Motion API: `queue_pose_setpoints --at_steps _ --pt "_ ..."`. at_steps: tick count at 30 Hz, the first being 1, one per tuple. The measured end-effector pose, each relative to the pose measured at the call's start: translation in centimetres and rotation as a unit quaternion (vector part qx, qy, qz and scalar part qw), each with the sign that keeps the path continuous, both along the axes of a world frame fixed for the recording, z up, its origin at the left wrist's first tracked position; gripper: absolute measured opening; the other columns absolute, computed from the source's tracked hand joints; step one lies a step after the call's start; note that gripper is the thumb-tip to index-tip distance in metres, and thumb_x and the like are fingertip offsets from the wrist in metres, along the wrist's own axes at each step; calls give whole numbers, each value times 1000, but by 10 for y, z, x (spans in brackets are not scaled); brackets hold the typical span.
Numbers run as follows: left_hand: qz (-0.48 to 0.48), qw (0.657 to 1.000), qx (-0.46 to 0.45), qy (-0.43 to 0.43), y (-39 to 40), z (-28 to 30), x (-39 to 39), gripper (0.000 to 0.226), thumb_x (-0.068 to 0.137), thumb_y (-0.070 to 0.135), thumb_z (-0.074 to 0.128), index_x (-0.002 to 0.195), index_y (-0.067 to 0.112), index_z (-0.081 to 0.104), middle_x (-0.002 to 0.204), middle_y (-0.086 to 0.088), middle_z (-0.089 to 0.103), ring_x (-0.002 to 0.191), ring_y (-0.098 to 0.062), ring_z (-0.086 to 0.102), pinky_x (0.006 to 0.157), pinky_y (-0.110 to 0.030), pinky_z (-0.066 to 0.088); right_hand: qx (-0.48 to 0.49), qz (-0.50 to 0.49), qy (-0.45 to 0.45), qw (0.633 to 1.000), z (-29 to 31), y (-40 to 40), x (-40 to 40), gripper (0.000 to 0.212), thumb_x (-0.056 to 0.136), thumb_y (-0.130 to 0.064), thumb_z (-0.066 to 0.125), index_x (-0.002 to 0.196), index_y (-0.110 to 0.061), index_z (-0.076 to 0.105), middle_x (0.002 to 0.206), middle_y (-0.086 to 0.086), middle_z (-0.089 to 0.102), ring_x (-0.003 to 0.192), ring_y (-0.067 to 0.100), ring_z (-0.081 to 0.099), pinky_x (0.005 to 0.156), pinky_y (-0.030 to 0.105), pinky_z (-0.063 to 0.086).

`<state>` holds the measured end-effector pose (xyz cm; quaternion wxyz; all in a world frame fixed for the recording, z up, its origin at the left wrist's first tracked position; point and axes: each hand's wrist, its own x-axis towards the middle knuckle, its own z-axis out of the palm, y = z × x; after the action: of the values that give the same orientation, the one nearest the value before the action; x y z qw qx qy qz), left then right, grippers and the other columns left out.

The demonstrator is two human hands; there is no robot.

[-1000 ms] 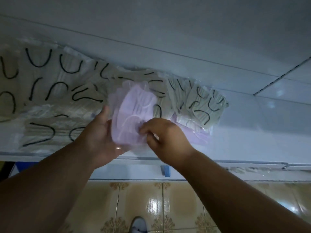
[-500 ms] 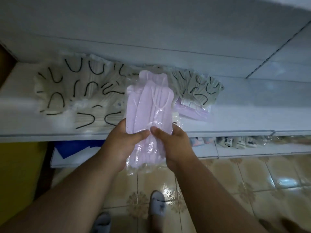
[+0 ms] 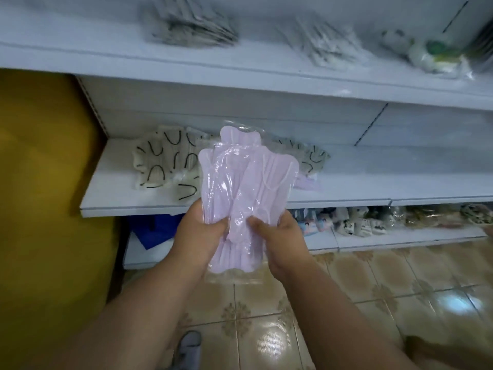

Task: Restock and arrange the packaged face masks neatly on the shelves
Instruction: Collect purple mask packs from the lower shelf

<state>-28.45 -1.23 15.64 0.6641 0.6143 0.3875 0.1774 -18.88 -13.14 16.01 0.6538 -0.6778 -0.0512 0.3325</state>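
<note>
A bundle of lilac face mask packs [image 3: 240, 180] in clear plastic stands upright in front of the middle shelf [image 3: 346, 190]. My left hand [image 3: 198, 231] grips its lower left side, thumb across the front. My right hand [image 3: 278, 233] grips the lower right side the same way. Behind the bundle, cream mask packs with black ear loops [image 3: 162, 161] lie fanned on the middle shelf. More of those cream packs [image 3: 314, 158] and a lilac pack [image 3: 309, 182] peek out to the right of the bundle.
The upper shelf [image 3: 106, 57] carries blurred grey packs [image 3: 192, 25], white packs [image 3: 325, 44] and a green-and-white item [image 3: 437, 54]. Patterned mask packs [image 3: 352, 222] line the bottom shelf. A yellow wall [image 3: 45, 182] stands left. Tiled floor [image 3: 373, 303] and my slipper [image 3: 186, 348] lie below.
The lilac bundle has come off the shelf and now stands upright in both hands, clear of the shelf edge. The view has pulled back and now takes in the upper shelf.
</note>
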Motion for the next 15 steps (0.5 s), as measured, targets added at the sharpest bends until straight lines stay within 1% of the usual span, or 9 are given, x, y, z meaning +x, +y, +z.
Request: queue_pose_setpoints --at_steps 1,3,4,6,7,8,10,13,15 --pt "16 1000 5 -15 -9 10 -5 36 81 26 82 112 36 67 99 14 76 93 -10 72 85 -37 58 2 -8 -20 1000 10 -5 -5 25 91 -6 67 115 -12 64 98 2 77 91 20 74 80 39 60" --pt "55 997 8 -54 -28 35 -9 28 82 36 78 107 37 66 101 14 75 97 -13 72 92 -45 56 -8 -30 -75 997 33 -17 -9 8 93 -12 62 100 -13 67 77 -4 72 73 15 71 64 30 57" --pt "69 995 5 -71 -40 51 -7 24 81 45 73 102 36 66 101 10 75 99 -18 71 94 -50 55 -9 -45 -98 994 49 -25 -9 7 93 -19 62 94 -13 67 70 -3 68 68 17 67 60 30 55" --pt "84 990 -6 -114 -66 87 3 35 74 57 63 96 29 64 104 -5 72 101 -31 69 94 -57 53 2 -67 -140 988 85 -44 -2 17 96 -29 62 92 -14 66 72 -2 70 66 19 68 60 30 57" --pt "92 987 2 -129 -80 107 5 33 76 54 61 95 26 63 105 -9 70 102 -34 67 93 -56 53 3 -71 -166 983 105 -53 -1 18 98 -31 60 92 -15 66 76 -1 72 66 17 68 56 26 56" --pt "96 984 17 -148 -93 128 8 24 83 46 61 95 25 64 102 -9 71 101 -33 68 92 -53 54 7 -77 -194 978 128 -63 1 18 100 -30 58 92 -16 66 79 -1 72 67 16 69 52 23 54" --pt "96 977 53 -181 -117 170 19 8 93 31 59 97 31 67 91 4 74 93 -23 71 88 -48 56 35 -93 -240 966 177 -85 7 17 100 -29 55 94 -17 65 82 2 72 66 15 68 47 21 51" --pt "91 967 119 -205 -143 223 28 8 90 39 58 95 43 64 90 14 73 88 -13 70 83 -43 57 73 -93 -295 948 240 -110 10 13 99 -27 56 94 -19 64 79 1 71 67 20 69 53 28 55" --pt "114 954 167 -224 -150 257 30 5 92 34 61 96 35 63 91 12 71 86 -9 67 76 -33 54 80 -96 -325 938 272 -118 11 11 97 -27 57 92 -20 63 80 2 70 72 21 69 63 35 58"
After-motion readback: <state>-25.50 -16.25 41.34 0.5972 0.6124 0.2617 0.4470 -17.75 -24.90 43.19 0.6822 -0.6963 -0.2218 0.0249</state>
